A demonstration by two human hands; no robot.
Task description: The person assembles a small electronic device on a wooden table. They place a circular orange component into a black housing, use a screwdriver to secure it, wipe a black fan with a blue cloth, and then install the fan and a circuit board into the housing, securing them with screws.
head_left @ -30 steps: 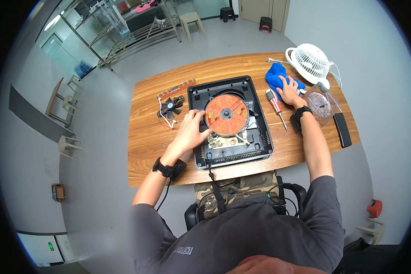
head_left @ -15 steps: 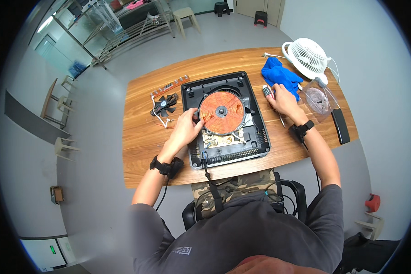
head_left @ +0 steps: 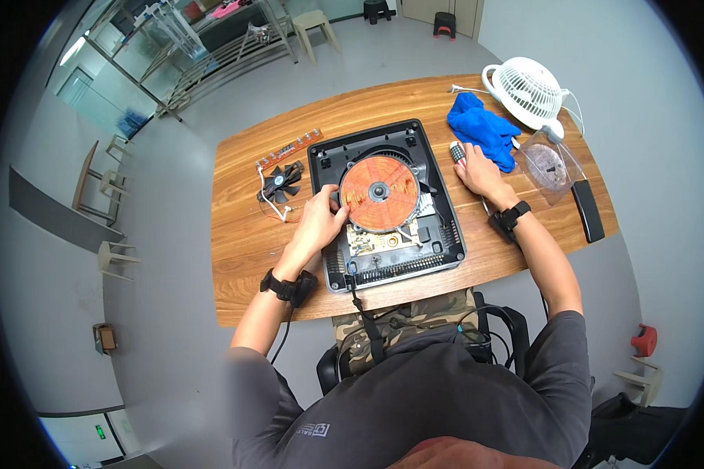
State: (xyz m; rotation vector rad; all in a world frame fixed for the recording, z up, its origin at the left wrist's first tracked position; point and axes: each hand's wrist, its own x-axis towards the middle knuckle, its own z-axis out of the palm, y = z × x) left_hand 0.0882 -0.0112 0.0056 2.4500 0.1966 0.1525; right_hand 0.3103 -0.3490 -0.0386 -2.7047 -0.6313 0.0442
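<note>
The screwdriver (head_left: 457,150) is being held by the right hand (head_left: 483,176), its fingers closed about the handle. At the rim of the copper coil (head_left: 382,213), the left hand (head_left: 317,220) is being held half curled, thumb and fingers parted — whether the rim is being pinched cannot be told. The bare windings are being exposed to the tool, so they could be scratched if its tip were swung across carelessly; the circuit board (head_left: 364,242) just below could be struck by a slip. The coil is being carried within the open black housing (head_left: 330,148) — flat, round and orange, with fine rings, darker patches at its sides and a dark hub. Farther out, the wooden table (head_left: 246,270) is being shared by a black fan (head_left: 291,189) and a blue cloth (head_left: 481,129).
</note>
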